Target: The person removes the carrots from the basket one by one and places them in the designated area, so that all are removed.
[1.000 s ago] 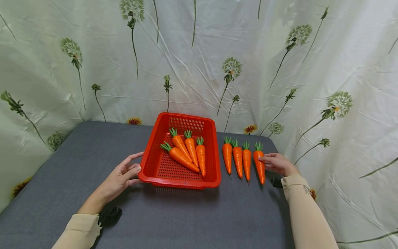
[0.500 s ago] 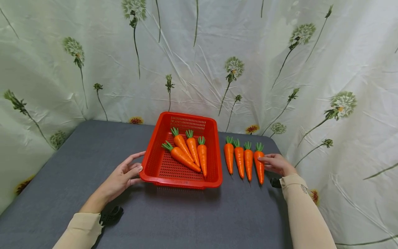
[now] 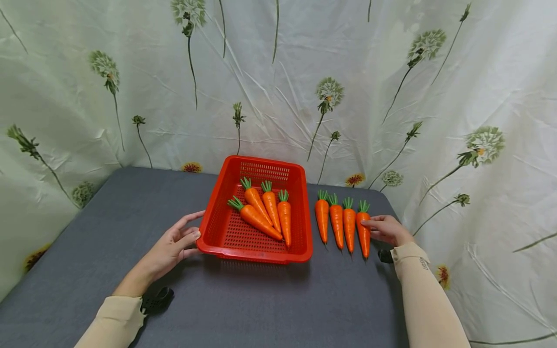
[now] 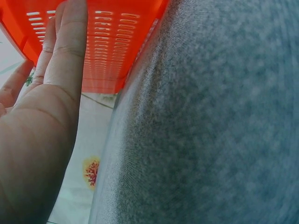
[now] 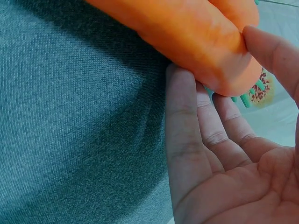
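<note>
A red perforated plastic basket stands at the middle of the table, with several orange carrots lying in it, green stubs toward the back. My left hand rests against its near left corner, thumb tip at the rim and straight fingers along the outer wall. To the right of the basket, three carrots lie side by side. Beside them at the row's right end, my right hand pinches another carrot, thumb on its upper side and fingertips along its flank in the right wrist view.
Grey cloth covers the table. A white curtain with dandelion print hangs close behind it and along both sides. Black wrist straps show at the cuffs.
The carrot in my right hand has slid slightly left, closer to the three beside it. My left hand stays at the basket corner, and the head view has shifted a little.
</note>
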`<state>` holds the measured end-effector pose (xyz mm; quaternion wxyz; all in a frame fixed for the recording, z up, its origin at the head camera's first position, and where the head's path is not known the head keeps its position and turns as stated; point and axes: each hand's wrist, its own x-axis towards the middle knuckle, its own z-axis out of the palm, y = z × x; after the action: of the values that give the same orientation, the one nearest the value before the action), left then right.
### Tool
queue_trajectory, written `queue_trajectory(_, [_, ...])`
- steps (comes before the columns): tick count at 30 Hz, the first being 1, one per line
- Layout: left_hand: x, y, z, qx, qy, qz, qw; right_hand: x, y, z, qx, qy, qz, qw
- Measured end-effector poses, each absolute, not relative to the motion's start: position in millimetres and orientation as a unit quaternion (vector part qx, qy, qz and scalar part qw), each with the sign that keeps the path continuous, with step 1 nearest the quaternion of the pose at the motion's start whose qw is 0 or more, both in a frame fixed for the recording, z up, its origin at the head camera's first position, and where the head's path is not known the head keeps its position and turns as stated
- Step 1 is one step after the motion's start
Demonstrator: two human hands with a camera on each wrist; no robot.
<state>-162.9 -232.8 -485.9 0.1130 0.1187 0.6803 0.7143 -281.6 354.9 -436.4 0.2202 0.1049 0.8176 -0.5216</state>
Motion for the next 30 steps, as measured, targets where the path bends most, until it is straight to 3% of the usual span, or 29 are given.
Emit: queue_trajectory(30, [-161.0, -232.2, -483.6, 0.123, 0.677, 0.717, 0.114, -281.4, 358.0, -434.0, 0.107, 0.823, -0.51, 0.224])
